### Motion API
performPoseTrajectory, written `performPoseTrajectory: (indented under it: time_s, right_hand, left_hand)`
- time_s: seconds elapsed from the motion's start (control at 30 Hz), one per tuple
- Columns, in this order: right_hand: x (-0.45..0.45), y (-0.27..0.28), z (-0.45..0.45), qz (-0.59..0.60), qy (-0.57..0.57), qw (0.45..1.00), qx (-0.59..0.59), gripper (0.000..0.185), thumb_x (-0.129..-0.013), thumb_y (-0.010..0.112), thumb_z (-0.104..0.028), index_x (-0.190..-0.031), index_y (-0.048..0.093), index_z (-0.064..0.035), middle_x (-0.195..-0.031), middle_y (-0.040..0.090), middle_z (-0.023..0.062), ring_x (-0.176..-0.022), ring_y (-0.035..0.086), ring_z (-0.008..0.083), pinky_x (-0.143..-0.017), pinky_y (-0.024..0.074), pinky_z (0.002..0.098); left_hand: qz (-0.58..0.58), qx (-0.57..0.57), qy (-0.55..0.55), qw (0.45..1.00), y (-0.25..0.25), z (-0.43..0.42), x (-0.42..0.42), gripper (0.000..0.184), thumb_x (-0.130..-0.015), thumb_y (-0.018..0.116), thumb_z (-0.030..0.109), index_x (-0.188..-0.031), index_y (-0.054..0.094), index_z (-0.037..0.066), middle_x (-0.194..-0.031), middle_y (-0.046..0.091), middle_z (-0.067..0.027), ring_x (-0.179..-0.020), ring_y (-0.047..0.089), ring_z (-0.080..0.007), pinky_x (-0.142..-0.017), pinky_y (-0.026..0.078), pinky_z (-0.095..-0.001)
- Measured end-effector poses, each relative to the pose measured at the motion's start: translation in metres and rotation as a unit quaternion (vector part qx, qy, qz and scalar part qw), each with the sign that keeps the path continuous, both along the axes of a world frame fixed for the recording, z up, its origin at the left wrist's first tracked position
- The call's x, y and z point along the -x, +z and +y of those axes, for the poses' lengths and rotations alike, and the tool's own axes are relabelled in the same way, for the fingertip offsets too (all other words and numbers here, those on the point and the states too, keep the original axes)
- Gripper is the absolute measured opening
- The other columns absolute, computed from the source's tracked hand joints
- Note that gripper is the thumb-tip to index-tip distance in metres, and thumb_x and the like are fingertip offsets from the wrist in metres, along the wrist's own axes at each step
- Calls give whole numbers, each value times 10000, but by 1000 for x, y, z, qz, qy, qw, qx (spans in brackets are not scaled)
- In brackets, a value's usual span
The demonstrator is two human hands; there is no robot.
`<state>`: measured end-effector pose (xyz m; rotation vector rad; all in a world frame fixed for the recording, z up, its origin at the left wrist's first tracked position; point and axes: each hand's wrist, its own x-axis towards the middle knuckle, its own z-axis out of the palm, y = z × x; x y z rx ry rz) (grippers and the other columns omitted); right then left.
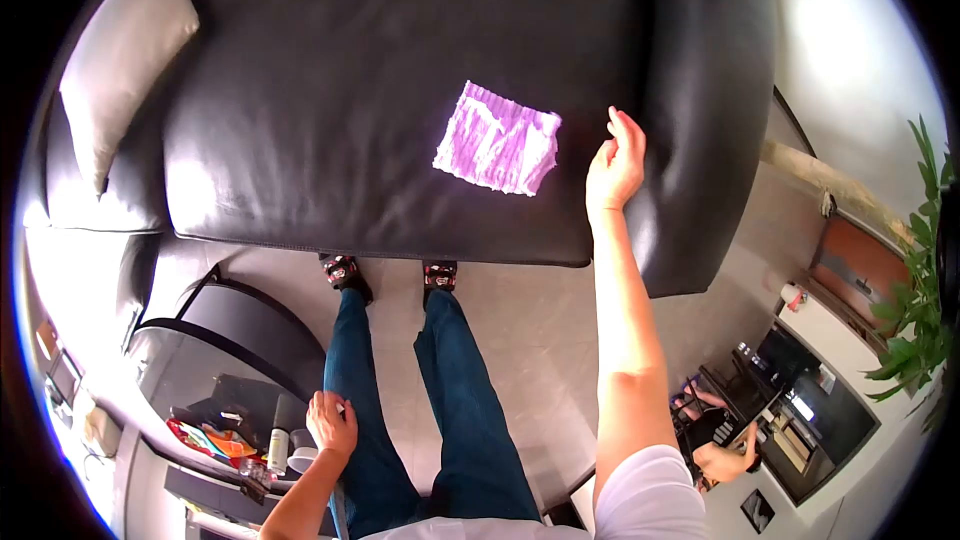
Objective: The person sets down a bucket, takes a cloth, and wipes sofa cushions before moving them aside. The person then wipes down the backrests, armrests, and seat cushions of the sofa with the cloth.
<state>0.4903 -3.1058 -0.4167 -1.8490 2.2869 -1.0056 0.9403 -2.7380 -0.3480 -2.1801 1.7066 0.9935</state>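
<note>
right fingers [626,130]: loosely bent and released, nothing gripped; raised over the sofa seat [330,70], near one armrest [705,130].
left fingers [322,410]: curled beside the left trouser leg [345,360]; undersides hidden, so whether anything is grasped cannot be told.
purple cloth [498,140]: one, laid on the seat left of the right fingers, untouched; its folds are blurred by glare.
slippers [440,274]: two, partly covered.
cushion [125,55]: one, cut off above.
tabletop [180,355]: clutter, too small to be counted.
</note>
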Motion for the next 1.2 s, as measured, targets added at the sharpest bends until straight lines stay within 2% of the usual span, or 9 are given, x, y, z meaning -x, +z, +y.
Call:
performPoseTrajectory:
  time_s: [0.07, 0.17, 0.27, 0.37, 0.47, 0.67, 0.97, 1.1, 1.2]
  right_hand:
    - [-16, 16, -3, -62, 30, 997, 25, 413, -811, 544, 99, -1137, 666, -122, -1107, 635, 104, -916, 666, 249, -728, 559, 334]
    - [-82, 20, 4, 11, 146, 988, -40, 376, -774, 664, -34, -1144, 654, -103, -1131, 637, 112, -1055, 614, 304, -914, 485, 407]
    - [-140, -27, 24, 104, 177, 965, -161, 587, -826, 679, -343, -1374, 513, -215, -1527, 322, 119, -1424, 225, 414, -1076, 140, 715]
    - [-110, -35, 15, 147, 206, 954, -158, 567, -881, 621, -281, -1414, 463, -169, -1534, 324, 125, -1416, 296, 367, -1146, 159, 603]
    - [-46, -24, 8, 207, 140, 965, -79, 415, -834, 620, -113, -1241, 584, -41, -1269, 577, 155, -1264, 481, 370, -1113, 294, 514]
    - [55, -47, 53, 145, 45, 976, -157, 520, -964, 476, -153, -1461, 364, -49, -1484, 379, 201, -1363, 369, 383, -1131, 297, 454]
    - [-40, -92, 206, 9, -138, 982, -127, 562, -933, 449, -51, -1478, 317, -26, -1525, 305, 233, -1426, 266, 394, -1192, 176, 456]
    - [-172, -75, 217, -88, -38, 978, -184, 556, -930, 485, -31, -1469, 351, -51, -1523, 316, 224, -1437, 255, 375, -1185, 193, 453]
    - [-229, -53, 213, -172, 73, 964, -190, 510, -955, 483, -49, -1454, 382, -58, -1479, 396, 189, -1342, 417, 301, -1105, 340, 411]
  left_hand:
    - [-19, 0, 1, 1000, 0, 4, 11, 171, -776, 666, 139, -840, 516, 86, -869, 520, -131, -873, 545, -346, -741, 432, -472]
    - [-24, 10, 6, 1000, -1, 11, 28, 170, -776, 666, 138, -839, 517, 86, -880, 522, -129, -876, 545, -345, -751, 437, -472]
    - [-31, 0, 6, 1000, 1, 19, 39, 161, -780, 660, 143, -846, 527, 83, -891, 524, -129, -879, 544, -346, -758, 439, -477]
    - [-39, -8, 4, 999, 10, 17, 45, 157, -780, 658, 144, -846, 533, 76, -893, 525, -132, -877, 542, -350, -758, 437, -474]
    - [-30, -14, 24, 999, 7, 30, 42, 155, -779, 657, 142, -840, 535, 68, -893, 524, -137, -870, 540, -354, -754, 435, -471]
    - [-6, -17, 35, 999, 3, 49, 34, 148, -784, 650, 145, -840, 535, 71, -888, 522, -144, -878, 538, -364, -746, 431, -478]
    - [-1, -35, 63, 997, -4, 74, 43, 147, -785, 648, 148, -850, 542, 71, -896, 526, -142, -904, 542, -356, -767, 432, -472]
    - [-8, -19, 87, 996, -8, 78, 48, 143, -775, 667, 148, -828, 556, 76, -891, 544, -139, -894, 557, -355, -750, 443, -473]
    - [3, 5, 102, 995, -16, 84, 49, 156, -776, 697, 185, -793, 568, 98, -854, 566, -122, -846, 583, -351, -722, 462, -474]
